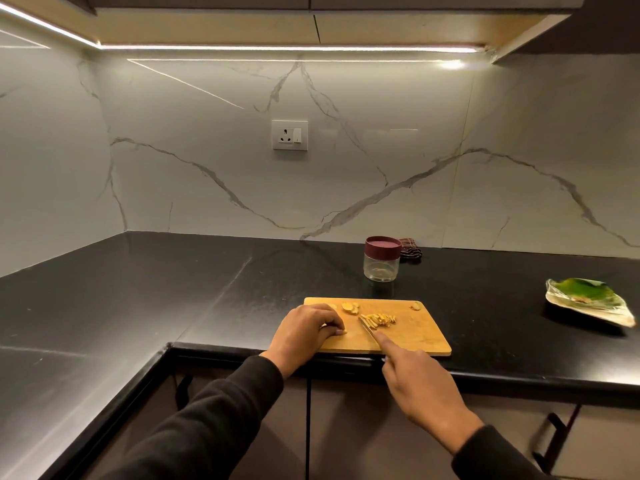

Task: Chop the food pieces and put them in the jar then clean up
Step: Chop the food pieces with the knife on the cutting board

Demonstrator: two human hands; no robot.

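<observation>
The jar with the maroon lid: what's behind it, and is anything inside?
Behind the clear plastic jar with the maroon lid lies a dark checked cloth, partly hidden by it. The jar looks empty, though its lid hides the top.

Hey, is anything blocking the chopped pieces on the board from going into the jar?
Yes. The jar has its dark red lid on, so its mouth is closed. The counter between the board with the chopped pieces and the jar shows nothing in the way.
</observation>
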